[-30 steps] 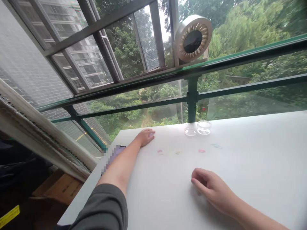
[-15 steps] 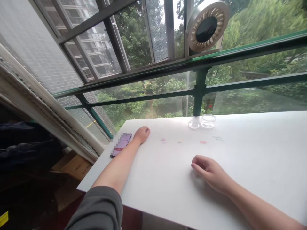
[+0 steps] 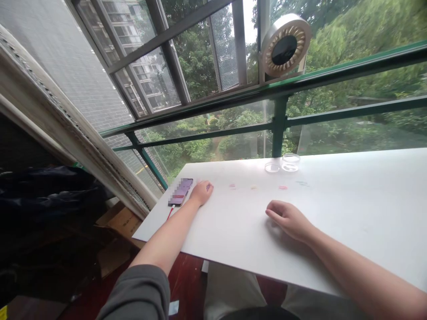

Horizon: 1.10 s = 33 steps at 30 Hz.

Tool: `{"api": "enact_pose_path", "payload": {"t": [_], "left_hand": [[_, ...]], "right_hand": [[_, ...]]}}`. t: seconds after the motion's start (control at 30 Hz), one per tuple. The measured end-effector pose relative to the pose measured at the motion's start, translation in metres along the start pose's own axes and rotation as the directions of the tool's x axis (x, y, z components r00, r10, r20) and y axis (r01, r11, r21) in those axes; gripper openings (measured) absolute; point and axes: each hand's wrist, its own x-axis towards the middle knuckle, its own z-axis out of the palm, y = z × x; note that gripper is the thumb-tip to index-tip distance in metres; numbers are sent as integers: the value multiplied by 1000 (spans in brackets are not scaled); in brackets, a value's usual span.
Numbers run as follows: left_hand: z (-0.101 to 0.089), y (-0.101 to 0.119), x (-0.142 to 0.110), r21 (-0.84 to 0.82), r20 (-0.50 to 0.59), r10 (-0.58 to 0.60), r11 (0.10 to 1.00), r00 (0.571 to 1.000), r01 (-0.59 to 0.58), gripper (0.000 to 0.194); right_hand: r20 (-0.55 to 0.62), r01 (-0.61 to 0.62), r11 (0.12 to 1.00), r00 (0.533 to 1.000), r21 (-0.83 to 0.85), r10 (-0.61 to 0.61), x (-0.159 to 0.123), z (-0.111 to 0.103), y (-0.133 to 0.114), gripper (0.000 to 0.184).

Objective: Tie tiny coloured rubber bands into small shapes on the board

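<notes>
My left hand (image 3: 202, 192) rests on the white table just right of a phone (image 3: 183, 189), its fingers curled in. A small purplish patch shows at those fingertips, too small to name. My right hand (image 3: 286, 216) lies on its side nearer the front, fingers loosely curled toward the thumb, nothing visible in them. Beyond and between the hands, small thin coloured pieces lie in a row: pink (image 3: 232, 186), yellowish (image 3: 254, 187), red-pink (image 3: 283, 187) and greenish strips (image 3: 302, 183). Their kind is too small to make out.
Near the far edge of the white table (image 3: 233, 231) stand a clear round dish (image 3: 291, 163) and a flat clear lid-like disc (image 3: 272, 168). A round fan (image 3: 284, 48) sits by the window above a green railing (image 3: 279, 124). A red cable (image 3: 170, 212) runs from the phone.
The camera view has shifted, so more floor and the phone's red cable show. Both hands stay in about the same places on the table.
</notes>
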Motion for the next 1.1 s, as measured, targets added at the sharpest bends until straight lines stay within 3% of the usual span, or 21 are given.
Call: {"api": "enact_pose_path", "payload": {"t": [0.33, 0.57, 0.7, 0.8, 0.9, 1.1], "left_hand": [[-13, 2, -3, 11, 34, 64, 998, 997, -64, 29], [-34, -7, 13, -75, 52, 64, 995, 997, -60, 36], [-56, -15, 22, -162, -60, -17, 987, 998, 7, 36], [-63, -19, 14, -237, -162, -119, 968, 980, 78, 40], [-57, -17, -5, -308, -221, -208, 942, 953, 134, 36], [-39, -15, -45, -298, -219, -347, 914, 912, 276, 28]], "right_hand": [[-6, 4, 1000, 1000, 14, -4, -1, 0, -3, 20], [31, -18, 999, 999, 35, 17, -3, -3, -3, 23], [47, -29, 998, 999, 57, 27, -5, -5, -3, 24], [65, -30, 998, 998, 61, 26, -6, -6, -2, 25], [71, -22, 999, 997, 43, 19, -5, -6, -1, 25], [16, -8, 1000, 1000, 17, 8, -3, -6, -1, 24]]}}
